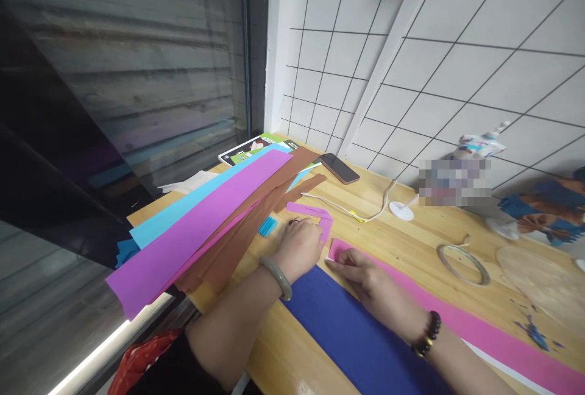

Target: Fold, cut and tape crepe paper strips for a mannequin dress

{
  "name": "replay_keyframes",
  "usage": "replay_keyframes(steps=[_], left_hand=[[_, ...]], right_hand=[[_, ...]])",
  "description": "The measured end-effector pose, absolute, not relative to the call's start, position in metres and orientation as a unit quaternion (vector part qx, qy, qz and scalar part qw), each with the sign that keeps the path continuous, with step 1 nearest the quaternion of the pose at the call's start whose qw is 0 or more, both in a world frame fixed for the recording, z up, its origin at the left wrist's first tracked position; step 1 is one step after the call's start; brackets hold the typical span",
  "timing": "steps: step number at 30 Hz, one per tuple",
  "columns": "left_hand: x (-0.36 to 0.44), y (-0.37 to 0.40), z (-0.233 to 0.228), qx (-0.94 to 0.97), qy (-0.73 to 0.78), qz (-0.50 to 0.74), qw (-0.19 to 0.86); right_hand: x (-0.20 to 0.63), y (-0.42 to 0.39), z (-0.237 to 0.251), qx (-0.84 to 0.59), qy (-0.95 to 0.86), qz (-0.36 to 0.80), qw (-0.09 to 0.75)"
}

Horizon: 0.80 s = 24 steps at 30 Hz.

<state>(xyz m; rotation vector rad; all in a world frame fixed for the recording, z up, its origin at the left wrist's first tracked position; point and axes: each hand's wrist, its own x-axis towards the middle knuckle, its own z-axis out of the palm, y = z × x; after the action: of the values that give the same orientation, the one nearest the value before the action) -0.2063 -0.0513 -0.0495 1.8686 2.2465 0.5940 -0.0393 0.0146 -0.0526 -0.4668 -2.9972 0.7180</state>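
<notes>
Pinching pink strip [493,337], right hand [372,282], over table [411,239]

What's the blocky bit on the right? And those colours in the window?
In the head view, square blocks hide something by the wall, I can't tell what; same view, the dark glass shows faint purple and blue streaks, likely reflections of the paper strips.

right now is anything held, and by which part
The right hand appears to pinch the pink strip by its far end; whether the left hand grips anything is hidden.
</notes>
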Motion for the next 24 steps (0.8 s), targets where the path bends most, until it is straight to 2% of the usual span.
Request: replay_keyframes(steps=[3, 8, 24], left_hand=[[-0.2067, -0.0517, -0.0511, 0.625, 0.749, 0.203, 0.08], [-0.2059, -0.0521, -0.0502, 0.623, 0.751, 0.207, 0.075], [-0.2039, -0.0533, -0.0446, 0.62, 0.752, 0.206, 0.087]], right_hand=[[-0.0355, 0.0157, -0.0515, -0.155, -0.96, 0.233, 0.014], [-0.0372, 0.0147, -0.0549, -0.164, -0.966, 0.196, -0.029], [-0.0424, 0.0097, -0.0527, -0.171, -0.97, 0.167, -0.035]])
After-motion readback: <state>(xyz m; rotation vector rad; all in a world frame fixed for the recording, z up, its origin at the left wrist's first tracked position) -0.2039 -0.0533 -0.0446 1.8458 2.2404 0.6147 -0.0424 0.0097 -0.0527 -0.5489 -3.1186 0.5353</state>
